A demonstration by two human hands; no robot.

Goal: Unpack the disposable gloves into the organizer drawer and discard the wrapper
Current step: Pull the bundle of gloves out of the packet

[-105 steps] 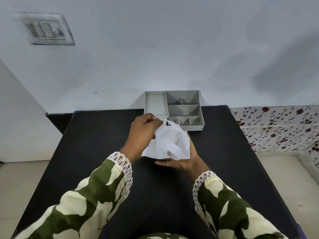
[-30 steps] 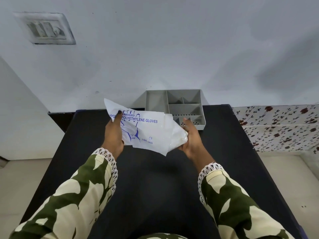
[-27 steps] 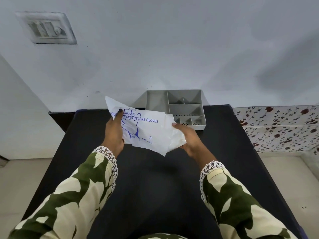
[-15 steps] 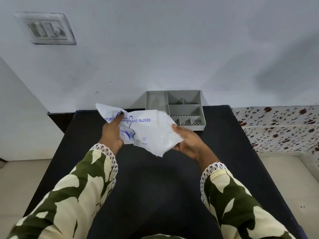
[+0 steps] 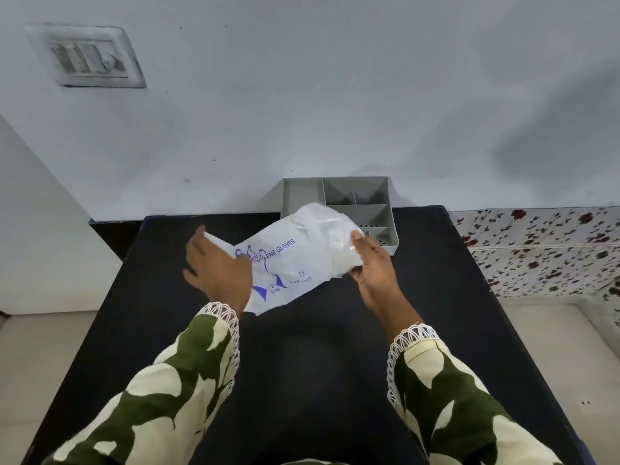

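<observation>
While over the table (image 5: 295, 364), both hands (fingers curled) on wrapper (image 5: 292, 260).

Black table (image 5: 302, 380), switch plate (image 5: 89, 58) on pale wall (image 5: 335, 95), floral-patterned surface (image 5: 550, 250) at right.

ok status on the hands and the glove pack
Right hand grips glove pack at its bulging end. Left hand holds the flat end. Organizer behind, nothing blocking.
</observation>
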